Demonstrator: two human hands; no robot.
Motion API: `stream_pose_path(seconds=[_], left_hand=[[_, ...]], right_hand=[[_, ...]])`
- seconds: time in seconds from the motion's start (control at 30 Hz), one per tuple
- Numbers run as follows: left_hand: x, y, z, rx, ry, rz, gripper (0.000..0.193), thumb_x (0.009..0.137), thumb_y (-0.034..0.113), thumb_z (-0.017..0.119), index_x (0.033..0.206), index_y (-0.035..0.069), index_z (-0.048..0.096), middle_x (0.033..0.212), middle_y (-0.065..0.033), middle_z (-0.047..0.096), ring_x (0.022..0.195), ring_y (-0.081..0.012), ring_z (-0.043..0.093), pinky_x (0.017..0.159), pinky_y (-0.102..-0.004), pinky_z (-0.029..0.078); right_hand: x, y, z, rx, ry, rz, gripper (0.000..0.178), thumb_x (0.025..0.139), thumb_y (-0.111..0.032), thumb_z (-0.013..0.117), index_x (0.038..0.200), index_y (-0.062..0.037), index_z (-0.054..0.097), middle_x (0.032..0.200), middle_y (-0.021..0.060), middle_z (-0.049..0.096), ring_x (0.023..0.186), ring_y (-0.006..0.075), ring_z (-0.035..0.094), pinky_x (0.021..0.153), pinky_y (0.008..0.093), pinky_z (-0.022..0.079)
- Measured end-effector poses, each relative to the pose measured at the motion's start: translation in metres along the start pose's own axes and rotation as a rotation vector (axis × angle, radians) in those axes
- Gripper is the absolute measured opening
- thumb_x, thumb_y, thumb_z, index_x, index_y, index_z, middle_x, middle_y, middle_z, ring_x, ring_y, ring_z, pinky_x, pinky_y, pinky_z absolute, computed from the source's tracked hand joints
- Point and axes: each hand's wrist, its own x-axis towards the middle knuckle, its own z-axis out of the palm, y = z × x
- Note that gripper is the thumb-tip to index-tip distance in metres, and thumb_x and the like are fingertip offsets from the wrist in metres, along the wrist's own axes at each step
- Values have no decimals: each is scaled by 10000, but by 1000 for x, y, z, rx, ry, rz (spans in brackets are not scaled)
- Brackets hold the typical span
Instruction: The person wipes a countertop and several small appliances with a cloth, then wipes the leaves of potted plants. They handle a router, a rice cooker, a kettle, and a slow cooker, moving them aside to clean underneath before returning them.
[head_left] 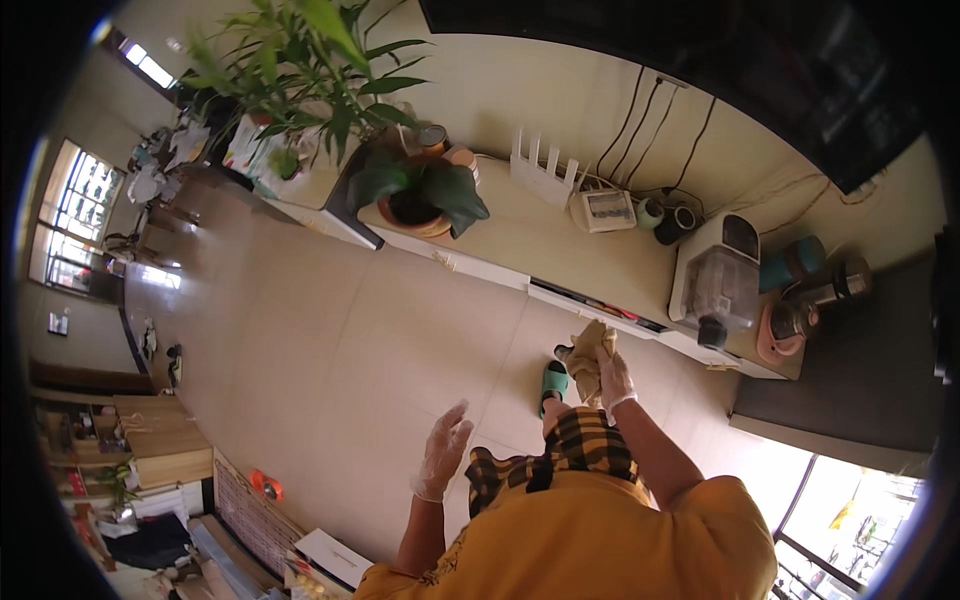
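Note:
A crumpled tan cloth [588, 366] is gripped in my right hand [617, 382], which wears a clear plastic glove. The cloth hangs in front of my body, near the front of the long low cabinet [590, 262]. My left hand [443, 452], gloved the same way, is raised over the floor at my left side. Its fingers are stretched and hold nothing. Close beyond the cloth, a narrow drawer [595, 303] in the cabinet stands partly out, with small items inside.
Along the cabinet top stand a potted plant [418, 212], a white router [543, 178], a white appliance with a clear container [718, 280] and a pink-based kettle [785, 325]. A large dark screen [700, 70] hangs above. Shelves [150, 440] and an orange object [266, 484] are at left.

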Motion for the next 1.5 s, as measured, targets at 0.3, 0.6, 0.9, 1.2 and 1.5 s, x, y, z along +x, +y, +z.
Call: stream_pose_path(seconds=[0.3,0.6,0.9,1.2,1.5], left_hand=[[149,-17,-10,178,-60,-3,409,1023,183,591,1380,-10,537,1326,-213,627,1237,-331,605,1044,-394,480],[301,-88,-8,-175,-189,-197,472,1050,312,569,1388,-16,544,1355,-151,608,1259,-229,572,1102,-363,424],[357,-103,12,-269,-175,-378,442,1049,287,572,1380,-5,553,1358,-143,599,1280,-227,548,1131,-378,395],[489,-46,104,-148,-186,68,479,987,91,637,1432,-9,493,1396,-168,580,1288,-261,570,1114,-374,437],[720,-1,142,93,341,567,669,936,70,613,1536,20,322,1416,-168,497,1358,-269,460,1138,-377,365]], right_hand=[[233,69,57,-121,126,-28,500,977,-301,637,1387,-29,550,1267,149,648,1155,310,625,974,415,486],[356,97,131,-682,-113,-226,679,944,-254,664,1527,-56,377,1482,231,462,1382,417,435,1126,486,375],[490,121,208,-918,-291,-235,659,974,-456,571,1531,-161,379,1641,187,218,1532,421,151,1227,572,167],[483,142,190,-901,-288,-433,585,929,-239,573,1483,-100,446,1608,152,312,1510,379,242,1229,520,214],[310,204,48,-944,-199,-31,669,925,-293,614,1516,-42,425,1632,181,297,1503,438,253,1213,550,216]])
